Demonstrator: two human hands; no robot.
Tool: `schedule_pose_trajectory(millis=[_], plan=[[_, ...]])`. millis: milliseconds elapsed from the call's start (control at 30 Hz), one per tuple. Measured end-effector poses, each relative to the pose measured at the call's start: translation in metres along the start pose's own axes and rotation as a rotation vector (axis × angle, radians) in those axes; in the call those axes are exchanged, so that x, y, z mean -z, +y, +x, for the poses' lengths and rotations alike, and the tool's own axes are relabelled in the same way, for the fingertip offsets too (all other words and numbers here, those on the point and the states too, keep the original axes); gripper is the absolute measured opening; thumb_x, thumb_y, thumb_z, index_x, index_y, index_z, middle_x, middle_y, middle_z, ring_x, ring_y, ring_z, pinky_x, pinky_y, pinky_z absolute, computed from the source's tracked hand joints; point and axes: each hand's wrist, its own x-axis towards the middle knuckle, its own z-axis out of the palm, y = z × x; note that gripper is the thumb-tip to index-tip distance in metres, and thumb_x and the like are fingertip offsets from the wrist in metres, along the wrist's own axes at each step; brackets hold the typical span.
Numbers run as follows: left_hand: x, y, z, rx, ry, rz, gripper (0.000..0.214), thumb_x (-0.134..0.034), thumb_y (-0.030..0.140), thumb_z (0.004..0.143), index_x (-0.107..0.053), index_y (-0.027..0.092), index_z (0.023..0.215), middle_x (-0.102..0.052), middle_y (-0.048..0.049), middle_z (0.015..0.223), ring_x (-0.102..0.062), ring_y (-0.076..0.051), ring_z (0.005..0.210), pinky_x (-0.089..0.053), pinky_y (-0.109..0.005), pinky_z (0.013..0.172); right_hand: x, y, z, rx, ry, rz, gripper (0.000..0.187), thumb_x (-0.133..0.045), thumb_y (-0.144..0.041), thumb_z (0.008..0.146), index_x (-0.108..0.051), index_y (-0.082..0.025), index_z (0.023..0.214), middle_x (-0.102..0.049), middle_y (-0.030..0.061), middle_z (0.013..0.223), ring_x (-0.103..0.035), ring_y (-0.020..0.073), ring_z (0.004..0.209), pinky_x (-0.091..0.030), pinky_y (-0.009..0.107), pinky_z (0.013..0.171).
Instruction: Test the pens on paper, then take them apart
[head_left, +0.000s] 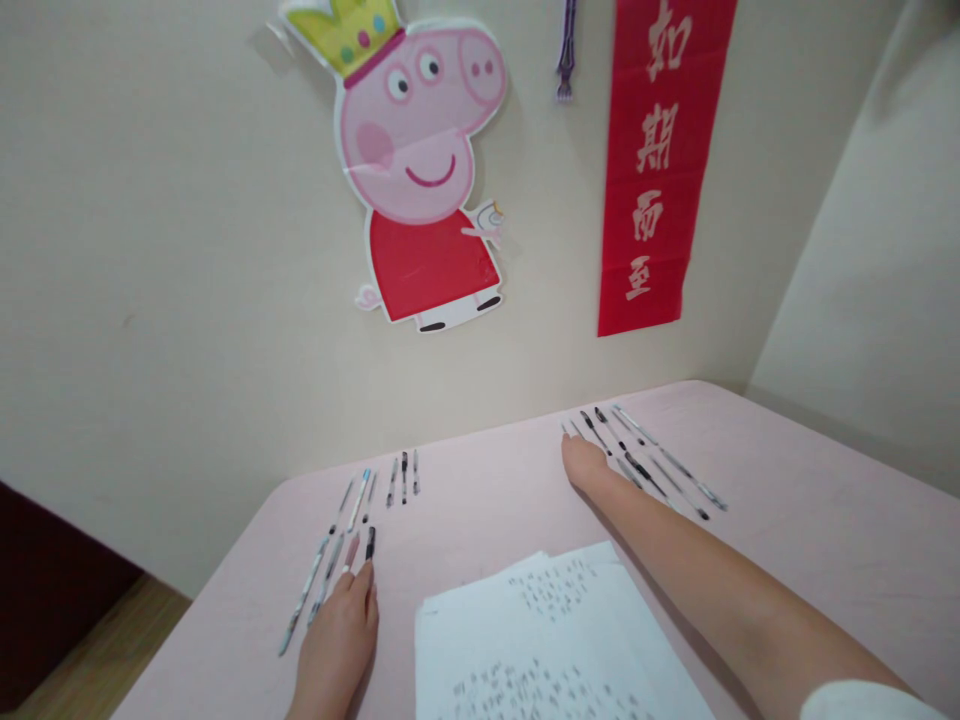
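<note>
My left hand [341, 625] is at the near end of the left group of pens, its fingers closed on a black-capped pen [370, 543]. Just beside that pen, a pinkish pen [352, 551] runs partly under the fingers. A grey pen [334, 560] and a long patterned pen [304, 598] lie further left. On the far right, my right hand [583, 460] is closed at the left end of another group, with a thin pen tip [565, 428] poking out past its fingertips. A black pen [595, 432] lies just right of it; the hand covers part of the pens there.
Written paper sheets [480, 620] lie at the front centre of the pink-covered table [480, 500]. Several pens stand in rows behind my left hand, including a blue-ended one [360, 498]. A long pale pen [667, 455] borders the right group. The wall [225, 330] rises behind the table.
</note>
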Motion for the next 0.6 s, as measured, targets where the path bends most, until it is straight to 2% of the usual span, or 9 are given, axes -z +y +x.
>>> schedule_pose_trajectory(millis=[67, 167, 433, 500, 600], plan=[[0.001, 0.001, 0.0, 0.007, -0.017, 0.01, 0.04, -0.026, 0.021, 0.09, -0.051, 0.012, 0.12, -0.059, -0.0148, 0.114, -0.06, -0.021, 0.098, -0.044, -0.032, 0.085, -0.003, -0.011, -0.003, 0.047, -0.014, 0.029, 0.048, -0.036, 0.0, 0.08, -0.044, 0.0, 0.128, -0.06, 0.0269, 0.11, -0.06, 0.0272, 0.103, -0.046, 0.034, 0.08], [0.002, 0.001, 0.0, 0.022, -0.03, 0.029, 0.04, -0.025, 0.021, 0.091, -0.051, 0.014, 0.121, -0.059, -0.0136, 0.114, -0.061, -0.021, 0.098, -0.044, -0.032, 0.083, -0.007, -0.041, -0.016, 0.155, -0.036, 0.093, 0.047, -0.04, -0.004, 0.079, -0.048, -0.002, 0.125, -0.064, 0.0242, 0.105, -0.062, 0.0264, 0.099, -0.047, 0.032, 0.078], [0.003, 0.001, 0.0, 0.038, -0.065, 0.105, 0.041, -0.027, 0.018, 0.091, -0.05, 0.014, 0.125, -0.06, -0.0137, 0.112, -0.062, -0.022, 0.094, -0.045, -0.032, 0.078, -0.006, -0.153, -0.088, 0.555, -0.106, 0.241, 0.047, -0.052, -0.023, 0.073, -0.057, -0.02, 0.119, -0.07, 0.0108, 0.1, -0.066, 0.0239, 0.092, -0.05, 0.029, 0.072], [0.003, 0.001, -0.001, 0.037, -0.058, 0.109, 0.041, -0.028, 0.018, 0.091, -0.049, 0.014, 0.125, -0.059, -0.0142, 0.113, -0.062, -0.022, 0.093, -0.045, -0.033, 0.078, -0.005, -0.179, -0.106, 0.675, -0.173, 0.275, 0.039, -0.051, -0.024, 0.073, -0.062, -0.018, 0.11, -0.071, 0.0116, 0.096, -0.066, 0.0259, 0.09, -0.052, 0.032, 0.07], [0.003, 0.0, -0.002, 0.046, -0.05, 0.087, 0.04, -0.028, 0.02, 0.091, -0.05, 0.015, 0.124, -0.059, -0.0145, 0.113, -0.062, -0.023, 0.092, -0.046, -0.034, 0.076, -0.006, -0.213, -0.129, 0.729, -0.223, 0.276, 0.031, -0.051, -0.024, 0.073, -0.067, -0.014, 0.097, -0.071, 0.015, 0.091, -0.067, 0.0296, 0.087, -0.054, 0.036, 0.068]])
